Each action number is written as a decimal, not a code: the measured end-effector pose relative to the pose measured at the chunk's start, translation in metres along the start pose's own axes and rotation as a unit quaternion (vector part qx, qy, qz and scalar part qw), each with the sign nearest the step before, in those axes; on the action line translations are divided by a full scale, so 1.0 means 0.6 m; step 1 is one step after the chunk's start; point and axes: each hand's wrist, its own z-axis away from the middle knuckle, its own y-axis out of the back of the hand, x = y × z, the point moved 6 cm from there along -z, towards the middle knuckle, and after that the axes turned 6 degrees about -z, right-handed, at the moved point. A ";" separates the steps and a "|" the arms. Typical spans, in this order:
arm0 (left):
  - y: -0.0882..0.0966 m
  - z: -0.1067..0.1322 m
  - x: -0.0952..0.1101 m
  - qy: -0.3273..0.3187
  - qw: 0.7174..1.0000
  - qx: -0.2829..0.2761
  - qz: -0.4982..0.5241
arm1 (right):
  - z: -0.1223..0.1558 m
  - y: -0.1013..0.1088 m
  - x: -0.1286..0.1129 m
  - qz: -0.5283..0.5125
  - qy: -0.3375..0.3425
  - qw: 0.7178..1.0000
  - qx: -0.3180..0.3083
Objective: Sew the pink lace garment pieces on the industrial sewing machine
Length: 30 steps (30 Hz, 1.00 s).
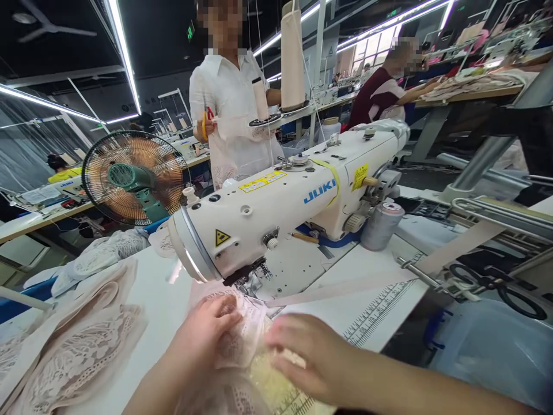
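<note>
Here the white table (162, 305) is carrying plenty: a sewing machine (259, 213) is standing on it, and a grey thread spool (382, 227) is sitting just beside that, over on the right! Out left, a loose heap of lace (86, 346) is lying. Up front, a lace piece (251, 323) is resting near a pale strip (345, 287), and ruler marks (380, 311) are lining the tabletop.

Pale pink lace (244, 343), patterned with openwork, bottom centre; white machine (268, 213) with blue lettering (319, 191), mid-frame; green-centred fan (132, 176), left; grey spool (381, 229), right of centre.
</note>
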 end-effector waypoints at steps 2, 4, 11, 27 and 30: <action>-0.007 0.000 0.030 -0.006 1.000 -0.023 0.001 | -0.011 0.029 0.009 0.145 0.019 0.989 0.008; -0.010 0.003 0.054 0.020 1.000 -0.006 -0.005 | -0.027 0.029 0.024 0.230 0.039 0.971 -0.043; -0.024 0.022 0.085 -0.026 0.985 0.083 -0.149 | -0.048 -0.001 0.054 0.305 0.097 0.940 -0.118; -0.033 0.009 0.015 -0.124 0.977 0.108 -0.139 | -0.054 -0.021 0.052 0.294 0.158 0.942 -0.043; -0.027 0.004 0.029 -0.135 0.980 0.072 -0.125 | -0.051 -0.016 0.048 0.289 0.162 0.943 -0.026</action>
